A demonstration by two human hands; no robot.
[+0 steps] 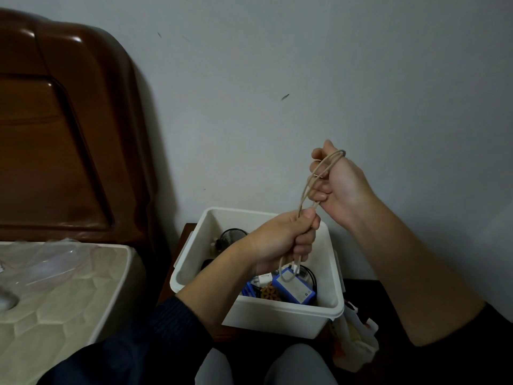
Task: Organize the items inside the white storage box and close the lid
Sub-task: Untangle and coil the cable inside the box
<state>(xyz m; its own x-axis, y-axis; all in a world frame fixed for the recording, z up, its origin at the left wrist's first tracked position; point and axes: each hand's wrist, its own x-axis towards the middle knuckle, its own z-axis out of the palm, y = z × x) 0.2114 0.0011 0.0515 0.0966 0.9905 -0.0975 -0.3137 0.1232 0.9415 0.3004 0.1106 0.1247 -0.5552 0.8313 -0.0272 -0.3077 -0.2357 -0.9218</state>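
A beige cable point(305, 187) runs in loops between both hands above the white storage box point(286, 312). My right hand point(337, 184) is raised, its fingers curled round the cable's upper loops. Lower down, my left hand point(280, 240) grips the cable in a fist; the cable's white plug end point(294, 269) hangs below it into the box. The box stands open against the wall. Inside lie a blue packet point(294, 289), a white adapter point(263, 279), a black mesh cup point(233, 236) and a brown patterned disc point(269, 293). No lid is visible.
A mattress point(55, 295) with clear plastic wrap on it lies at the left, under a brown wooden headboard point(55, 129). A plastic bag point(355, 337) sits right of the box on the dark stand. My knees point(266, 368) are just below the box.
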